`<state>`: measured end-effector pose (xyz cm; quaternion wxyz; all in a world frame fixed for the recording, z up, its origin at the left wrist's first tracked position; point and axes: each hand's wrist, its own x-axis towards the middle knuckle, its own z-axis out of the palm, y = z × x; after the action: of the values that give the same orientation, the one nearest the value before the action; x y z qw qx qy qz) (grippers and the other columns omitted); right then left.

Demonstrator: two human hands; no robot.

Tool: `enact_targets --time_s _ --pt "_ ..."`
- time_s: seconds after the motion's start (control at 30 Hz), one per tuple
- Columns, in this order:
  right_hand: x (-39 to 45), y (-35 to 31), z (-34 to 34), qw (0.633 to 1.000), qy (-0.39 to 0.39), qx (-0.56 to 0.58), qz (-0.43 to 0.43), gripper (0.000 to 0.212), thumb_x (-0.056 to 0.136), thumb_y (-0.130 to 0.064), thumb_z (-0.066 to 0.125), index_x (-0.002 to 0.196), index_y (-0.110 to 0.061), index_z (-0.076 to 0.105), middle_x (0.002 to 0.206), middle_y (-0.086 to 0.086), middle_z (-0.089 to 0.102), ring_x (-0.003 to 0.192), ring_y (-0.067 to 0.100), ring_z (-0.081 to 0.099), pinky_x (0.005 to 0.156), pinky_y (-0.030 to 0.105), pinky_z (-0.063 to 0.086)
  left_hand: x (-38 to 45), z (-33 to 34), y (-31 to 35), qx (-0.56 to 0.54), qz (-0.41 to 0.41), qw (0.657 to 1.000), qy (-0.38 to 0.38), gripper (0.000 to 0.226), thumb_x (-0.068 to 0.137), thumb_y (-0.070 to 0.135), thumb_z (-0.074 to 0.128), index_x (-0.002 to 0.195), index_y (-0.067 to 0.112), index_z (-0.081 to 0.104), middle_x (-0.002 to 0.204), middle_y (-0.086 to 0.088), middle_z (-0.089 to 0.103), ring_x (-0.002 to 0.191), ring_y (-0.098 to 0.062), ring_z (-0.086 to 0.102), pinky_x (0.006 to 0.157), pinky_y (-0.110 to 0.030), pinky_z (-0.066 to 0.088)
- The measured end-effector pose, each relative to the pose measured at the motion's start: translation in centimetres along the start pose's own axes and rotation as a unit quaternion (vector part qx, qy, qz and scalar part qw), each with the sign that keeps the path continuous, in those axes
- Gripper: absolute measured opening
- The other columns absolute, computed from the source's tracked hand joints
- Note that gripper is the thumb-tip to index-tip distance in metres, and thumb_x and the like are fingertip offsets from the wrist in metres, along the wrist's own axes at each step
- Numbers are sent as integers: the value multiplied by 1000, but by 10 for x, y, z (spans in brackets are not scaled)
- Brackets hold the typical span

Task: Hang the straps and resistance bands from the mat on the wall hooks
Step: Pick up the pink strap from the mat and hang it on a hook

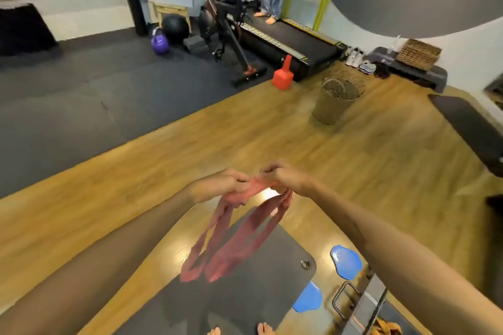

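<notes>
1. Above the mat's [245, 294] far edge: both hands side by side, almost touching, holding one red band [226, 242]
2. left hand [220, 185]: fingers curled round the band's bunched top
3. right hand [283, 178]: fingers pinch the same bunch from the other side
4. band hangs in two long loops, lower ends over the mat; touching it or not, cannot tell
5. mat: grey, grommet [305, 264] at far right corner, bare toes at near edge
6. two blue pads [345, 261] on wood floor just right of mat
7. wire bin [337, 98] well beyond, treadmill [288, 41] behind it
</notes>
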<state>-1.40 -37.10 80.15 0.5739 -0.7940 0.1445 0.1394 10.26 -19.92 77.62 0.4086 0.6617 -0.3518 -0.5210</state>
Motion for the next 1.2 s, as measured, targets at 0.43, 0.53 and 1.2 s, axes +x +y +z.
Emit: enact_targets --time_s 0.43,0.53,1.2 --pt "-223 49 -26 913 386 128 12 55 101 -41 46 53 -17 57 47 -1 52 44 11 44 49 24 32 65 193 136 -22 113 983 -145 21 99 10 43 81 1 49 43 7 36 37 -5 27 42 -22 14" --pt "-299 67 -34 864 472 175 -10 50 98 -37 53 60 -4 48 49 4 40 46 16 37 47 25 27 67 265 165 -9 154 967 -204 18 92 11 53 78 1 51 44 4 37 36 -5 30 38 -19 20" --pt "-764 139 34 389 868 307 -20 41 94 -28 61 57 -10 56 43 0 48 36 11 45 41 21 36 -15 756 278 85 343 731 -584 46 73 15 72 114 -2 57 99 -8 63 92 -14 59 84 -26 47"
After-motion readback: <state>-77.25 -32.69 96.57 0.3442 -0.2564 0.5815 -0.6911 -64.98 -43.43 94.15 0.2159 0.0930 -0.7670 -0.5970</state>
